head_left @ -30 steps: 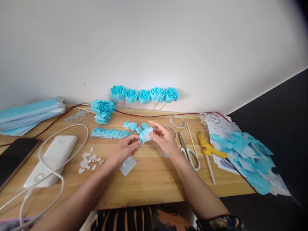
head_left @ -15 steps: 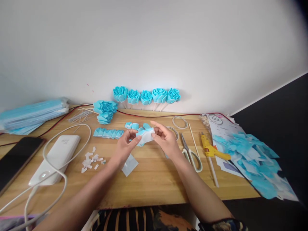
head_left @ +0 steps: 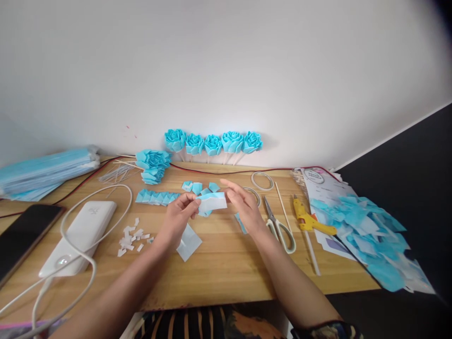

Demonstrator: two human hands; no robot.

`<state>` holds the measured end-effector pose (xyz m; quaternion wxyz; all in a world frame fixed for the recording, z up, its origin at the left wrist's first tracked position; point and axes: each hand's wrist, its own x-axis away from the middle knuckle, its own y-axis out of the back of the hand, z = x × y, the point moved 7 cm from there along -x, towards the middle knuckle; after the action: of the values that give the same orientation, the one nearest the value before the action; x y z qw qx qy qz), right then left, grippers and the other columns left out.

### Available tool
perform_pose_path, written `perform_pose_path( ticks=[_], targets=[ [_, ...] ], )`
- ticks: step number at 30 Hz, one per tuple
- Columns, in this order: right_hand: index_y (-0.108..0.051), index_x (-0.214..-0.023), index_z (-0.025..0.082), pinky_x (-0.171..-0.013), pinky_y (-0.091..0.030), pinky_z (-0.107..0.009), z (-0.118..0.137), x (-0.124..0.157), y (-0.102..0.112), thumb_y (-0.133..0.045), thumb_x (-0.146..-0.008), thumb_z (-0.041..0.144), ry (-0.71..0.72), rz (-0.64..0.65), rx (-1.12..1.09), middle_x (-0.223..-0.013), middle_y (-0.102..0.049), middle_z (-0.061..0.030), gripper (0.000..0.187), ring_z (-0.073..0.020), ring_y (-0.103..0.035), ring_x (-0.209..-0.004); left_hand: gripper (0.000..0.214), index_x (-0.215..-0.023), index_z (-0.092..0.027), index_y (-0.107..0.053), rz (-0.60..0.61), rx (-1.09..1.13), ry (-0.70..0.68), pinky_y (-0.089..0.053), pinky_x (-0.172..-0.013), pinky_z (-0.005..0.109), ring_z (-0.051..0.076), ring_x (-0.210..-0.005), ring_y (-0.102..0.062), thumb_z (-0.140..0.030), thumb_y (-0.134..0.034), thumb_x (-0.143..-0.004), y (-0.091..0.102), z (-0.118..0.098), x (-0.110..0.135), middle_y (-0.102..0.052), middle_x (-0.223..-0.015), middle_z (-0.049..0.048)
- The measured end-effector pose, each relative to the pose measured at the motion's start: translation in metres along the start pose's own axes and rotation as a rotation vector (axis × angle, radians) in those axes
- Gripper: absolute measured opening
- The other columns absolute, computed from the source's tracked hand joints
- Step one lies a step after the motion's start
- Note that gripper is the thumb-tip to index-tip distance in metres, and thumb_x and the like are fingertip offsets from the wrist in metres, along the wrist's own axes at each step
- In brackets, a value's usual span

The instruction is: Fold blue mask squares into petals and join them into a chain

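Both hands hold one small blue and white fabric piece (head_left: pixel 213 201) above the middle of the wooden table (head_left: pixel 219 273). My left hand (head_left: pixel 176 221) pinches its left end with thumb and forefinger. My right hand (head_left: pixel 243 207) pinches its right end, the other fingers stretched out. The piece is pulled flat between them. Under my left hand lies another pale square piece (head_left: pixel 189 241). Behind the hands lie a few folded blue petals (head_left: pixel 197 187) and a strip of joined blue petals (head_left: pixel 155 196).
Five blue fabric roses (head_left: pixel 212 142) lean on the wall; a larger one (head_left: pixel 152 162) lies left. Scissors (head_left: pixel 278 223), yellow glue gun (head_left: pixel 310 219), tape rings (head_left: pixel 262 180) and blue scraps (head_left: pixel 363 226) are right. A white power bank (head_left: pixel 79 233), cable, phone (head_left: pixel 21 233), white snippets (head_left: pixel 132 234) and stacked masks (head_left: pixel 45 170) are left.
The hands have moved slightly apart, and the fabric piece, bunched before, is now stretched flat between them.
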<state>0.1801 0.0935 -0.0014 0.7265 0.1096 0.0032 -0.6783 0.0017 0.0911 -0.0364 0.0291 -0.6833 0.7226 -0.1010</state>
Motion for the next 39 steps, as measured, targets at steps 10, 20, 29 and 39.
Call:
perform_pose_path(
  ticks=[10,20,29,39],
  targets=[
    [-0.064,-0.119,0.022,-0.068,-0.049,-0.025,-0.008,-0.004,-0.001,-0.064,-0.077,0.026,-0.021,-0.051,-0.025,-0.083,-0.059,-0.0005,0.042,-0.0130,-0.056,-0.075,0.020,-0.075,-0.016,-0.059,0.019,0.005,0.036,-0.034,-0.056,0.021,0.009,-0.055,-0.044,-0.035,-0.067,-0.076,0.000,0.001,0.000,-0.055,-0.058,-0.0034],
    [-0.066,-0.119,0.022,-0.070,-0.049,-0.025,-0.007,-0.003,0.004,-0.065,-0.079,0.031,-0.010,-0.050,-0.014,-0.088,-0.063,-0.0023,0.041,-0.0141,-0.058,-0.079,0.022,-0.069,-0.015,-0.061,0.014,-0.048,-0.024,-0.034,-0.053,0.021,0.008,-0.055,-0.043,-0.035,-0.069,-0.073,0.003,-0.011,-0.001,-0.054,-0.058,-0.0027],
    [-0.069,-0.115,0.022,-0.073,-0.050,-0.027,-0.004,-0.003,0.006,-0.063,-0.080,0.031,0.006,-0.067,0.036,-0.091,-0.066,-0.0032,0.036,-0.0153,-0.060,-0.082,0.022,-0.073,-0.014,-0.064,0.003,-0.027,-0.020,-0.033,-0.051,0.019,0.008,-0.055,-0.043,-0.034,-0.072,-0.071,0.003,-0.006,-0.002,-0.055,-0.061,-0.0026],
    [-0.070,-0.109,0.022,-0.066,-0.048,-0.023,-0.007,-0.003,0.006,-0.063,-0.082,0.034,0.007,-0.092,0.005,-0.084,-0.065,-0.0018,0.031,-0.0137,-0.059,-0.075,0.021,-0.073,-0.015,-0.063,0.004,-0.025,-0.015,-0.034,-0.051,0.020,0.008,-0.054,-0.044,-0.035,-0.071,-0.072,0.003,-0.003,-0.003,-0.054,-0.058,-0.0028]
  ],
)
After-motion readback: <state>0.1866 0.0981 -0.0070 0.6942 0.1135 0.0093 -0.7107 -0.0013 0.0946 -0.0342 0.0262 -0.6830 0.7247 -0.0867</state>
